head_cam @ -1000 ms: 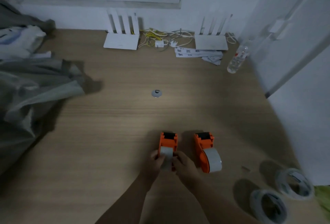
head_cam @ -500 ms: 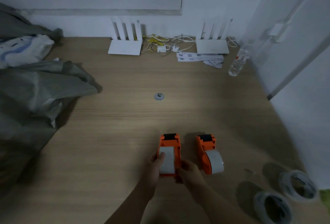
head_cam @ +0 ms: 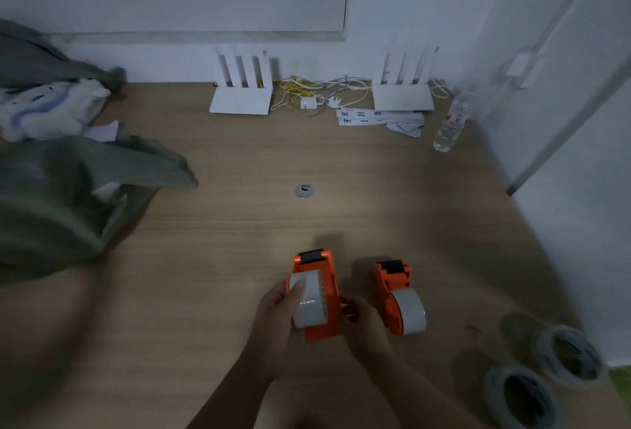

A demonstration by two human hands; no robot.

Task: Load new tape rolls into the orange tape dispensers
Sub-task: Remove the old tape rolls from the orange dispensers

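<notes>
Two orange tape dispensers sit near the front of the wooden table. The left dispenser (head_cam: 326, 283) carries a grey tape roll (head_cam: 307, 299) on its left side. My left hand (head_cam: 273, 316) grips that roll, thumb on its top. My right hand (head_cam: 362, 322) holds the same dispenser at its right rear edge. The right dispenser (head_cam: 392, 281) stands alone with a grey tape roll (head_cam: 409, 310) mounted on it. Two spare clear tape rolls (head_cam: 519, 394) (head_cam: 568, 355) lie flat at the front right.
A grey garment (head_cam: 68, 189) and a white bag (head_cam: 47, 107) cover the left side. Two white routers (head_cam: 240, 100) (head_cam: 403, 97), cables, papers and a plastic bottle (head_cam: 450, 124) line the back wall. A small round cap (head_cam: 304, 191) lies mid-table. A white wall bounds the right.
The left dispenser has been tipped and lifted a little, so its tape roll now faces up and left. My left thumb moved onto the roll. The view shifted slightly.
</notes>
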